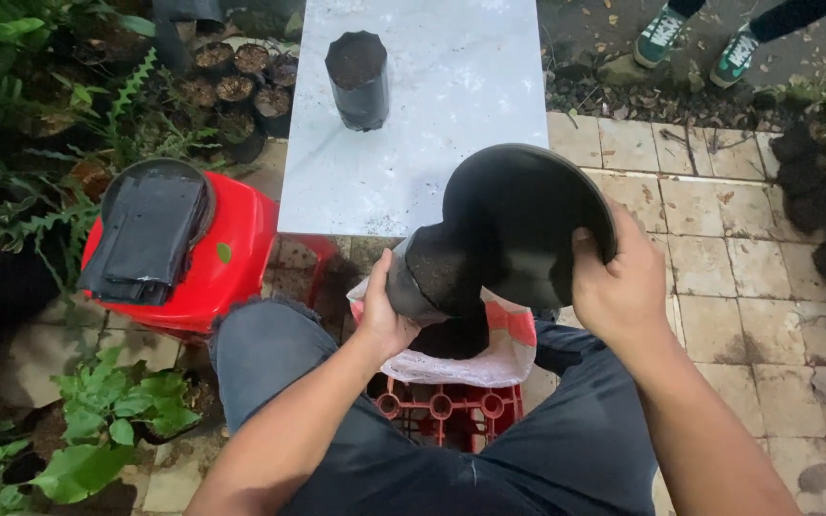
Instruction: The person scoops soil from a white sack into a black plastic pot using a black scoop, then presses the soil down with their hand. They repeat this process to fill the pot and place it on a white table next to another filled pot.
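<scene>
Hands (509, 296) tip bowl (528, 220) into soil-filled bag (427, 277); sack (489, 358) half-hidden.

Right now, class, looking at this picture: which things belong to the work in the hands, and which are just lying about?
In use:
- left hand holding a soil-filled black grow bag
- right hand tilting a black bowl over it
- sack of soil below
- filled bag on the white table

Lying about:
- stack of empty bags on a red stool
- potted seedlings
- ferns
</scene>
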